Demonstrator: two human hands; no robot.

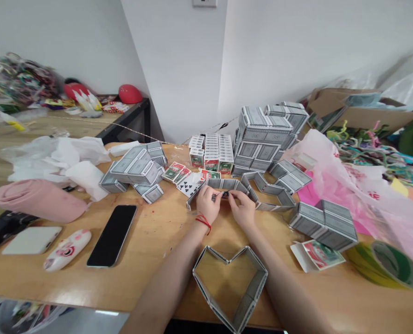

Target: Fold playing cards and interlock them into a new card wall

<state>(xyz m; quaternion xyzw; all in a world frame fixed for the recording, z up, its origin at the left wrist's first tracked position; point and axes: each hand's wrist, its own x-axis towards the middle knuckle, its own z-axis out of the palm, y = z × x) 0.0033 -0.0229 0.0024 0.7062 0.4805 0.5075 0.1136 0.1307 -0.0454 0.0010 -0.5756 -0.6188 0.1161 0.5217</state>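
Observation:
My left hand (208, 204), with a red string at the wrist, and my right hand (241, 208) meet at mid-table, fingers pinched on a band of joined playing cards (223, 185) that stands on edge and bends away to both sides. Close to me, between my forearms, a finished heart-shaped ring of cards (230, 287) rests on the wooden table (150, 250). Loose face-up cards (190, 185) lie just left of my hands. Small card boxes (211, 153) are stacked behind them.
Grey card packs are piled at the left (135, 171), back right (267, 134) and right (324, 222). A black phone (112, 234), a white power bank (32, 240) and a pink bundle (37, 199) lie left. A tape roll (389, 264) and pink plastic bag (348, 190) sit right.

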